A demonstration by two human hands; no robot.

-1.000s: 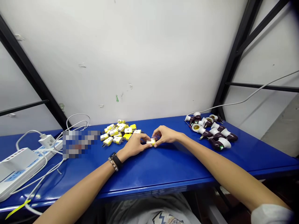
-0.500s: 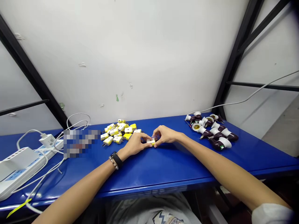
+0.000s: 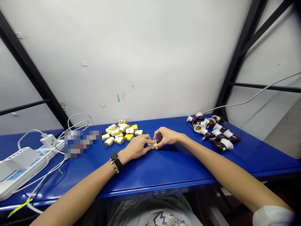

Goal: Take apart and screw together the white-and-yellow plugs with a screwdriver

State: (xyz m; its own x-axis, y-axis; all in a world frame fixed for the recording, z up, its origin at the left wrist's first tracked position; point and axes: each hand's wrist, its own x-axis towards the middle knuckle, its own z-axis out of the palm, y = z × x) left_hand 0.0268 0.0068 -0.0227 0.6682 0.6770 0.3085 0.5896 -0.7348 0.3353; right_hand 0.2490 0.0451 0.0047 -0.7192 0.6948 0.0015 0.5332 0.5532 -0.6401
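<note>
Yellow-white piece (image 3: 154,145) pinched by left hand (image 3: 136,147); right hand (image 3: 167,136) curled alongside, grip obscured. Could be skewed by uneven pressure.

Bright, even light on wall (image 3: 152,62) behind table (image 3: 164,171). Glare along table's front edge, deep shadow beneath. Pixelated patch (image 3: 82,144) toward table's left end.

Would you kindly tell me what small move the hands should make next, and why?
Perhaps the left hand should steady the yellow-white piece while the right hand gently shifts the purple item: the left hand touches the piece, and the right hand is at its other end, by the purple item.
</note>
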